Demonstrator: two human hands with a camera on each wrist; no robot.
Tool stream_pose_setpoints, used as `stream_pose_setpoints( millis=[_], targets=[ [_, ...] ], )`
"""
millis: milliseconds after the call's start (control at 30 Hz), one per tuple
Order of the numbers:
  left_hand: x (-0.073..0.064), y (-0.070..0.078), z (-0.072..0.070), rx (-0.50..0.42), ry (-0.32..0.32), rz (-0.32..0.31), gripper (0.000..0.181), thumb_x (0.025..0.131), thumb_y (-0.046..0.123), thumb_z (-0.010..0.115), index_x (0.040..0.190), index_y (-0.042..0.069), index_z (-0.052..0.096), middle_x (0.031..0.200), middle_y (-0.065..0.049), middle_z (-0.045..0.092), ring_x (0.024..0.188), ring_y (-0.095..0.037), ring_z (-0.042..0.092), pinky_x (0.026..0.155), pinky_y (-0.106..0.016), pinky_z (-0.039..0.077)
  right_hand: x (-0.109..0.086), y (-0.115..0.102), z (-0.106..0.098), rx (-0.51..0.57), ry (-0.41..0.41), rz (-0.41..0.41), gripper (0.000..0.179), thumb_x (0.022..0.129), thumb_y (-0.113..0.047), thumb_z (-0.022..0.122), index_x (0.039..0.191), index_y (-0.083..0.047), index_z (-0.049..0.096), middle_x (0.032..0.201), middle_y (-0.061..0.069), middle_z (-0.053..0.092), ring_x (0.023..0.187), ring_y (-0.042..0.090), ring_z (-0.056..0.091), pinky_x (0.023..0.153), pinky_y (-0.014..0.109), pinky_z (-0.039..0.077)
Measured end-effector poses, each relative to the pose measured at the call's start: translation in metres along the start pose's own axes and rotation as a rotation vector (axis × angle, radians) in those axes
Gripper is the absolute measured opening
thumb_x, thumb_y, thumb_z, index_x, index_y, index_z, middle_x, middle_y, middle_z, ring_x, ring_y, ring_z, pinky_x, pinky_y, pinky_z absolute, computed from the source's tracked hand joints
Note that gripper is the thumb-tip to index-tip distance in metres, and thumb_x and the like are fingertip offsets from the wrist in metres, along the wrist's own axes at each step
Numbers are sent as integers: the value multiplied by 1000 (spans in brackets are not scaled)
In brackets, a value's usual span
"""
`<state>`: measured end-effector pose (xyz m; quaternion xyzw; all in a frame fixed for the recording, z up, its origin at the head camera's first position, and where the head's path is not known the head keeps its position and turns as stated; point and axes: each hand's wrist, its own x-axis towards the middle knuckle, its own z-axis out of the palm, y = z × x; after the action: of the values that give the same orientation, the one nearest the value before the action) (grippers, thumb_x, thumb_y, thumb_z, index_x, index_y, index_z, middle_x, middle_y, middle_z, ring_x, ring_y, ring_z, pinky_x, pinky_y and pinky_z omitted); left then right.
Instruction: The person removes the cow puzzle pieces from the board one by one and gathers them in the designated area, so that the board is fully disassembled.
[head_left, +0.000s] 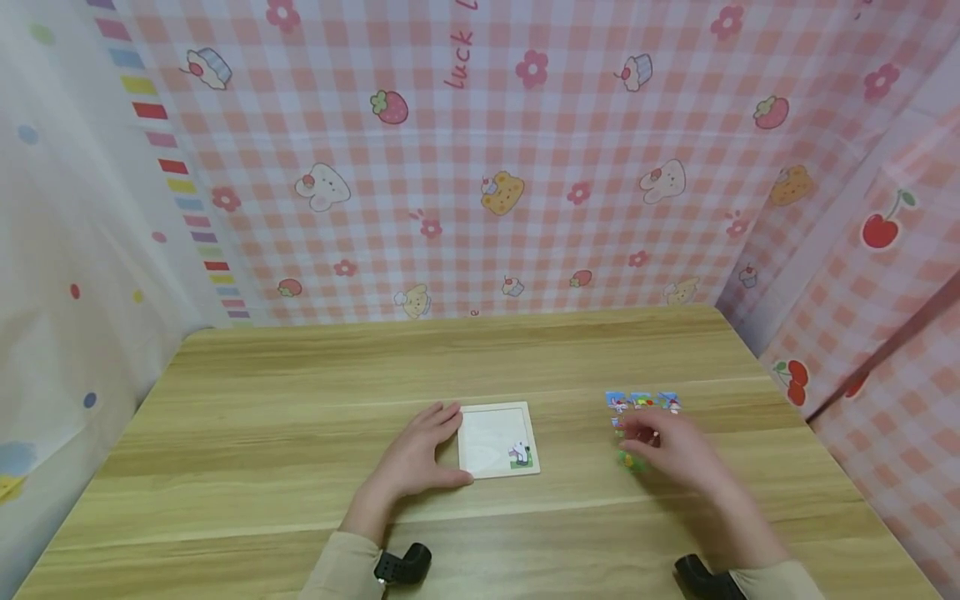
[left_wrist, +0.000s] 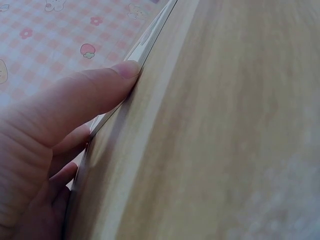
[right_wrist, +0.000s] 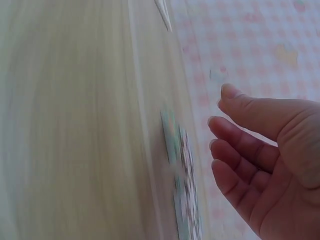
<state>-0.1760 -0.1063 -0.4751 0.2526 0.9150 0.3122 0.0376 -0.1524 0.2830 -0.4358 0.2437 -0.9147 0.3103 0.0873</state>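
Observation:
A square, pale wooden puzzle tray [head_left: 483, 442] lies on the table, with one picture piece [head_left: 521, 455] in its lower right corner. My left hand [head_left: 422, 450] steadies the tray from its left side, the thumb at the near edge and the fingers by the far left corner. In the left wrist view the thumb [left_wrist: 107, 85] presses against the tray's rim. Over on the right, my right hand [head_left: 671, 446] hovers above several colourful puzzle pieces [head_left: 642, 401], partly covering them. Its fingers are loosely curved, and nothing shows between thumb and fingertips in the right wrist view.
The wood-grain table [head_left: 300, 433] reaches back to a pink checked curtain [head_left: 450, 242]. White cloth [head_left: 67, 250] hangs on the left and another checked cloth [head_left: 885, 333] on the right. Wood surface lies between tray and pieces.

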Motion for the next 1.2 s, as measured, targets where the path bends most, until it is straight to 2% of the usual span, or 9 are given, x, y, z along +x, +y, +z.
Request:
stream_pose_setpoints(
  millis=[133, 300, 533, 700, 933, 1200],
  targets=[
    [1, 0, 0, 10, -5, 1, 93, 73, 43, 85, 146, 1, 46, 157, -9, 38, 149, -35, 24, 120, -52, 24, 13, -13, 17, 59, -46, -29, 20, 82, -6, 78, 101, -4, 72, 83, -5, 65, 74, 4, 57, 62, 23, 51],
    [1, 1, -1, 15, -9, 4, 93, 74, 44, 85, 146, 1, 46, 157, -10, 38, 149, -35, 25, 120, -52, 25, 26, -28, 36, 58, -102, -23, 26, 83, -10, 79, 107, -6, 72, 95, 1, 69, 82, 14, 59, 69, 25, 51],
    [2, 1, 0, 14, -9, 9, 93, 74, 44, 84, 146, 0, 46, 157, -10, 38, 149, -35, 24, 120, -53, 24, 41, -43, 59, 71, -163, -49, 33, 83, -12, 79, 114, -7, 71, 101, 3, 68, 82, 11, 56, 70, 22, 50],
    [2, 0, 0, 10, -10, 8, 93, 74, 45, 84, 146, 1, 46, 158, -9, 38, 149, -35, 24, 119, -53, 25, 48, -51, 67, 81, -205, -36, 36, 82, -16, 80, 117, -11, 71, 104, 3, 65, 82, 14, 58, 71, 23, 51],
    [2, 0, 0, 21, -8, -2, 93, 74, 45, 84, 146, 1, 45, 158, -8, 37, 149, -33, 25, 119, -52, 26, 55, -57, 76, 101, -239, -47, 36, 81, -14, 81, 116, -11, 72, 105, 1, 63, 88, 18, 57, 78, 30, 52],
    [0, 2, -1, 14, -2, -8, 93, 73, 44, 85, 146, 1, 46, 157, -8, 38, 149, -34, 26, 119, -53, 26, 59, -55, 84, 102, -279, -51, 31, 82, -15, 81, 111, -13, 73, 103, -2, 62, 84, 11, 53, 73, 22, 47]
  ],
)
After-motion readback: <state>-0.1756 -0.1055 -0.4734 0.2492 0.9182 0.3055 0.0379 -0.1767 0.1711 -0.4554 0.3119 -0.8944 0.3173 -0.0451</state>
